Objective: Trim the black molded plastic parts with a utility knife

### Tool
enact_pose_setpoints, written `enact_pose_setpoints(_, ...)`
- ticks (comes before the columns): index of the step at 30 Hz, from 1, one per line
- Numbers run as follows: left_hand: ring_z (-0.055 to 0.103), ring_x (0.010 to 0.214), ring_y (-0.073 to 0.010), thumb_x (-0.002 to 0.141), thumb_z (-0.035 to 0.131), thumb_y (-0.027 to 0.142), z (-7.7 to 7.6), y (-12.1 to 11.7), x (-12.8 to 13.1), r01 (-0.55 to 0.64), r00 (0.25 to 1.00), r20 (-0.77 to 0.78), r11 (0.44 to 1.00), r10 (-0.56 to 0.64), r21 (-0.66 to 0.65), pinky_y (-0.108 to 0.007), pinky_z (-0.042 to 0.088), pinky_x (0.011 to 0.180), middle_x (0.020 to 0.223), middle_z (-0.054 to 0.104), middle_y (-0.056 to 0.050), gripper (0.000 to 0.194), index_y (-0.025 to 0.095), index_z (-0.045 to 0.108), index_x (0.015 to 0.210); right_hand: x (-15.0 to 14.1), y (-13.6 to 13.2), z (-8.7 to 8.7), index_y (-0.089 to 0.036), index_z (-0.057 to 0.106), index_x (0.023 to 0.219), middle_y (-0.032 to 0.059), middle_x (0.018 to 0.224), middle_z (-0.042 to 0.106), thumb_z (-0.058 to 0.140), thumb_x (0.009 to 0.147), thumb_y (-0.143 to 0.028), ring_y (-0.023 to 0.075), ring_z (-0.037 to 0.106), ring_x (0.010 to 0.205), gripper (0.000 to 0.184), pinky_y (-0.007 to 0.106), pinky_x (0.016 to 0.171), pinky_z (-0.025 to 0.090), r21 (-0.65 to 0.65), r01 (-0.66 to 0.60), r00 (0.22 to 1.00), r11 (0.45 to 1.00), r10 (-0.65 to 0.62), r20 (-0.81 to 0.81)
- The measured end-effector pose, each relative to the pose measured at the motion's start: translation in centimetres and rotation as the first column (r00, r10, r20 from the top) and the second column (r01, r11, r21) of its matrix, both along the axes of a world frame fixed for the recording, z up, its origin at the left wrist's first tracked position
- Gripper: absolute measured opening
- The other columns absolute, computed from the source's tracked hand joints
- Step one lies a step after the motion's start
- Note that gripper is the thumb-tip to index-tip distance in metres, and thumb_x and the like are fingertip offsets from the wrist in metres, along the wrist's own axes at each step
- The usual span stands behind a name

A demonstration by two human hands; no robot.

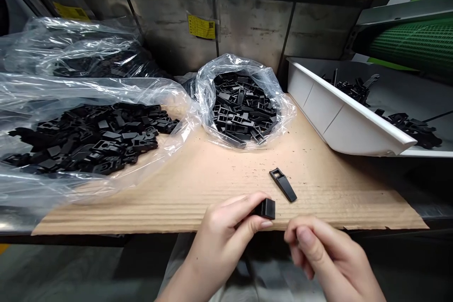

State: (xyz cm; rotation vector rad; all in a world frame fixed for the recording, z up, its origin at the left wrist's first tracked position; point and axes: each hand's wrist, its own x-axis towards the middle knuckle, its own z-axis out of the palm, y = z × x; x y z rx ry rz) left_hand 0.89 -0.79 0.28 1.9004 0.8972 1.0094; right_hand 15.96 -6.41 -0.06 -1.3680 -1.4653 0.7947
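A broad cardboard sheet (219,170) lay under the work, probably to give the small parts a soft, pale ground on which black showed well. On the left, a large clear bag (177,92) was spread open and low, so its black pieces lay in a shallow heap that looked easy to pick from. At the right, a white tray (318,104) stood with more black parts inside; its raised wall would likely stop them straying. At the back centre, a smaller round bag (287,108) had its mouth folded wide, seemingly to keep its black parts upright and reachable.

Near the front edge, the left hand (221,233) had its grip closed on a black piece (269,209), thumb below and fingers above, the blocky end left bare towards the other hand. The right hand (325,250) was curled just beside it; whether its grip held anything small could not be told. One loose black clip (283,185) lay flat just beyond both hands, probably within easy reach.
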Motion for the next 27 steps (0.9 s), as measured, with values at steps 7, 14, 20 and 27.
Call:
enact_pose_setpoints(7,0.055,0.070,-0.0166,0.075,0.065,0.031,0.6,-0.2,-0.5,0.041,0.999,0.004,0.989,-0.041,-0.142,-0.022,0.046,0.064,0.070,0.058,-0.002,0.014,0.020,0.071,0.082,0.3,1.5,0.9,-0.019,0.054,0.067,-0.0044,0.055,0.049,0.054,0.079,-0.038,0.0079,0.047,0.050,0.022,0.015,0.043,0.037,-0.138,0.071,0.995,0.988,-0.079,-0.053)
enact_pose_setpoints(14,0.060,0.072,-0.0160,0.081,0.056,0.040,0.2,-0.2,-0.7,0.127,0.953,0.304,0.914,-0.004,-0.385,-0.021,0.047,0.064,0.080,0.064,-0.003,0.024,0.017,0.063,0.087,1.2,0.5,0.3,-0.024,0.064,0.086,-0.0011,0.068,0.062,0.049,0.084,-0.028,0.0100,0.058,0.054,0.015,0.014,0.049,0.047,0.106,0.060,0.986,0.993,-0.076,0.150)
enact_pose_setpoints(20,0.062,0.076,-0.0119,0.077,0.062,0.016,-0.3,-0.4,-0.1,-0.007,0.923,0.338,0.888,0.183,-0.460,-0.017,0.047,0.067,0.083,0.066,0.002,0.031,0.026,0.056,0.107,0.1,0.3,-0.8,-0.022,0.059,0.097,0.0015,0.076,0.067,0.052,0.082,-0.012,0.0141,0.063,0.062,0.020,0.021,0.060,0.049,0.415,0.045,0.954,0.909,-0.162,0.253)
enact_pose_setpoints(27,0.062,0.083,-0.0150,0.075,0.060,0.005,0.6,-0.3,-0.4,-0.025,0.973,0.221,0.980,0.069,-0.197,-0.017,0.046,0.075,0.085,0.067,0.000,0.020,0.020,0.070,0.083,-0.1,1.4,-1.1,-0.019,0.056,0.096,0.0034,0.071,0.062,0.052,0.080,-0.007,0.0144,0.059,0.061,0.020,0.025,0.056,0.044,0.497,-0.057,0.922,0.866,-0.145,0.359)
